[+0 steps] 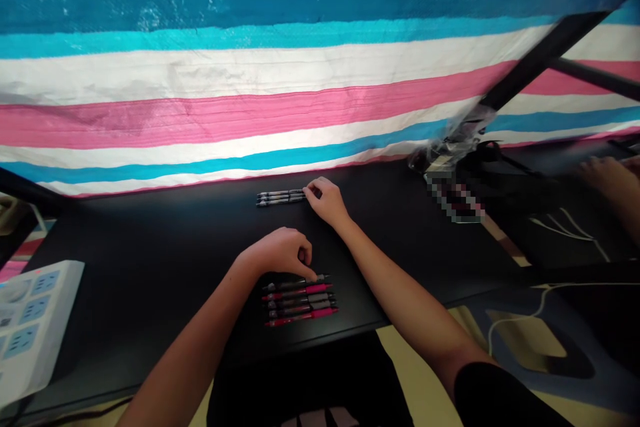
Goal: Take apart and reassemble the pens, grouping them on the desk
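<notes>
On the black table [165, 260] lie several red and dark pens [300, 303], side by side near the front edge. My left hand [283, 253] is bent over the back of this row, its thumb at the end of the rearmost dark pen; whether it grips the pen is unclear. Farther back is a small group of silvery-white and dark pens [280, 197], lying parallel. My right hand [324, 200] is at their right end, fingertips touching or beside them and partly covering the tips. Its fingers are curled together, and what they hold is hidden.
A white power strip [40, 327] sits at the left edge. Clear plastic wrapping [455, 143] lies at the back right, near a dark metal frame [545, 60]. Another person's hand [613, 180] and white cables [565, 227] are farther right. A striped sheet [250, 107] hangs behind.
</notes>
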Demonstrator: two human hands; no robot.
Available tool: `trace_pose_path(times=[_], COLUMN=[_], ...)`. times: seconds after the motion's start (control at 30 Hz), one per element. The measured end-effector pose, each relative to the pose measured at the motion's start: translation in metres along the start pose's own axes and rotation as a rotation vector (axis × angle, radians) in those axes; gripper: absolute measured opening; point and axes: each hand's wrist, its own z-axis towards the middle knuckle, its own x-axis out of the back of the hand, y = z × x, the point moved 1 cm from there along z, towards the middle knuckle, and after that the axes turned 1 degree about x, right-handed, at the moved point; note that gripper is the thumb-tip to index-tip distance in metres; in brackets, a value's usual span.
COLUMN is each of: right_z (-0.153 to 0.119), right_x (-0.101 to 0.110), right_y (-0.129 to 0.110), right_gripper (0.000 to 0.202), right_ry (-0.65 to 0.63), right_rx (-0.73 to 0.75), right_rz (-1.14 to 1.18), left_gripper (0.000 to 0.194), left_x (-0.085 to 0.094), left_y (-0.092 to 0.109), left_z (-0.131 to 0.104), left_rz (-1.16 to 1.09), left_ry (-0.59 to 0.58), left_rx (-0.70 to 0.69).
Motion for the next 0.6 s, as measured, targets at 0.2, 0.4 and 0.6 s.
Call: trace_pose_path(times=[0.2,0.4,0.6], right_z=[0.001,0.001,0.002], right_x=[0.000,0.000,0.000], right_y=[-0.002,-0.001,-0.002], right_gripper=[0.019,0.019,0.019], right_ry=[-0.017,0.011,0.012], right_rx=[0.000,0.017,-0.008], right_rz=[0.006,0.027,0.035], left_gripper=[0.023,0.013,0.011], left_x=[-0.007,0.002,0.001], left_y=[0.010,-0.005,-0.013], left_z=[0.001,0.000,0.003], left_rz=[0.163,0.086,0.197], left_ry=[-0.021,0.114,0.167], left_rx=[0.001,-0.034,-0.025])
